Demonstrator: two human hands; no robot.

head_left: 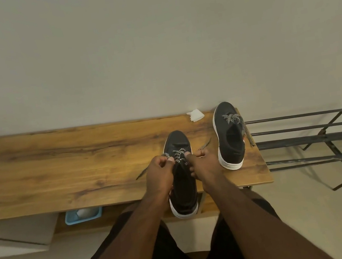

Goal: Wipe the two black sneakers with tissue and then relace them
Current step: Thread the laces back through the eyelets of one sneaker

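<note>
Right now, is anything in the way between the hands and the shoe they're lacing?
No, nothing visible is in the way. The left hand and right hand are already on the near sneaker, each gripping its lace. The tissue and the other sneaker lie off to the right.

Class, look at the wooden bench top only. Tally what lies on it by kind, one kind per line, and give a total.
Black sneakers: 2, near sneaker, far sneaker
Black-and-white laces: 2, near lace, far lace
White tissue: 1
Total: 5
</note>
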